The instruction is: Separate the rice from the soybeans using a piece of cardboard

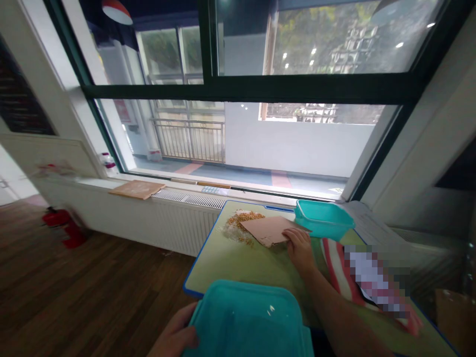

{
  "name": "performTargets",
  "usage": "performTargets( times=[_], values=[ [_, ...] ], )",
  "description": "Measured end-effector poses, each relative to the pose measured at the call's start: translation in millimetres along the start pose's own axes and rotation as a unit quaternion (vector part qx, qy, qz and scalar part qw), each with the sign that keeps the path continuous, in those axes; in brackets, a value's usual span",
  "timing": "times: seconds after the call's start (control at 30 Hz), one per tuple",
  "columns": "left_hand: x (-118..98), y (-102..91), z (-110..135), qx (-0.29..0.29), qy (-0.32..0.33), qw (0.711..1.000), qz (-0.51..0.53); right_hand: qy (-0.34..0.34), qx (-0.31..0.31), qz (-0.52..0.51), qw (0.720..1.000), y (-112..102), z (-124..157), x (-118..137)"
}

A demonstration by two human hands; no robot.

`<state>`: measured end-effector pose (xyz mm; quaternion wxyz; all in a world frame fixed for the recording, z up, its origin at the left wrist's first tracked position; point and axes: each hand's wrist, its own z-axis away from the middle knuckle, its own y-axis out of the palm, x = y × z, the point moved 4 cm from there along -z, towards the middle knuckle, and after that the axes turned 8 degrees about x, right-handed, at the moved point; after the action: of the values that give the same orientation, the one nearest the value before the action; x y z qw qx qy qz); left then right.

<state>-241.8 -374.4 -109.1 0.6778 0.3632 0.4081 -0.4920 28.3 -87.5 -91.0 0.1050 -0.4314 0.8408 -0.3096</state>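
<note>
Head view: the left hand point(180, 325) grips the left edge of a teal plastic piece point(249, 317), lid or tub unclear. Ahead and to that hand's right lies a scattered heap of golden grains point(245, 218). The heap sits left of the right hand point(299, 245), the nearer one, whose fingers close over the right end of a card point(266, 230); the card's long axis runs leftward, its far end at the heap. Beneath is a pale green worktop point(230, 265). Well left of both hands stands a fire extinguisher point(67, 228); beyond them, a window point(245, 89); just beyond the right hand, a teal tub point(329, 228); right of it, a striped cloth point(334, 270).
</note>
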Motion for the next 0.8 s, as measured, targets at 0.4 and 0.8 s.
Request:
performTargets(
  times=[0.4, 0.8],
  values=[
    [-5, 48.2, 23, -0.186, 0.114, 0.975, -0.047, 0.059, 0.005, -0.067, 0.996, 19, 1, -13],
    [-29, 47.8, -13, -0.225, 0.129, 0.964, -0.062, 0.063, -0.027, -0.081, 0.994, 27, 7, -30]
  ],
)
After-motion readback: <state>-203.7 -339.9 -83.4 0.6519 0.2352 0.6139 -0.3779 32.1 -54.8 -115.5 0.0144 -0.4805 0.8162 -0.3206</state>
